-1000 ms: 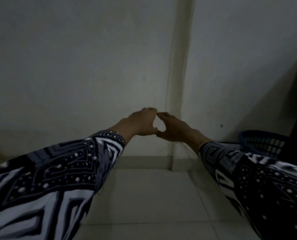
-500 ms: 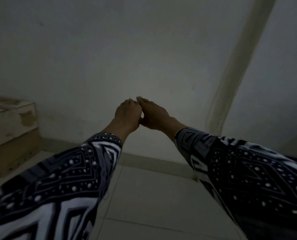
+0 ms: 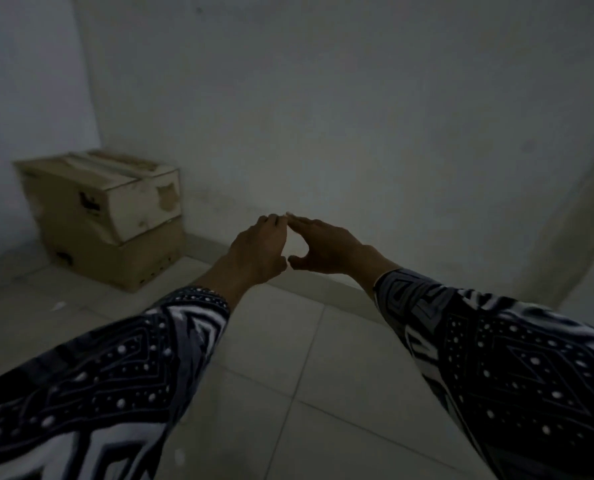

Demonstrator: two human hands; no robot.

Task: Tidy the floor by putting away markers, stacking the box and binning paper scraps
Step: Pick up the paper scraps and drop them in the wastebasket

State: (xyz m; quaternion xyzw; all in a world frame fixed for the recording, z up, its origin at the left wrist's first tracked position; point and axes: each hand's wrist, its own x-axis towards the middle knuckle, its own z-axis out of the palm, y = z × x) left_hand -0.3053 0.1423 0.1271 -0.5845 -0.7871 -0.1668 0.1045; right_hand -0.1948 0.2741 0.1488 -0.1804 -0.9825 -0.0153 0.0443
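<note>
Both arms in patterned black-and-white sleeves reach forward over the tiled floor. My left hand (image 3: 257, 252) and my right hand (image 3: 326, 249) meet at the fingertips and thumbs, leaving a small gap between them; neither holds anything. Two cardboard boxes stand stacked in the far left corner: a pale, worn upper box (image 3: 115, 192) on a brown lower box (image 3: 126, 261). A small white paper scrap (image 3: 57, 305) lies on the floor in front of the boxes. No markers are in view.
A dim white wall runs across the back, with a skirting strip (image 3: 323, 289) at its foot. A wall corner (image 3: 579, 216) rises at the right. Pale floor tiles (image 3: 281, 393) spread below my arms.
The view has swung left: the blue basket at the right is gone from sight and the stacked boxes have come fully into view. My hands stay joined at the fingertips.
</note>
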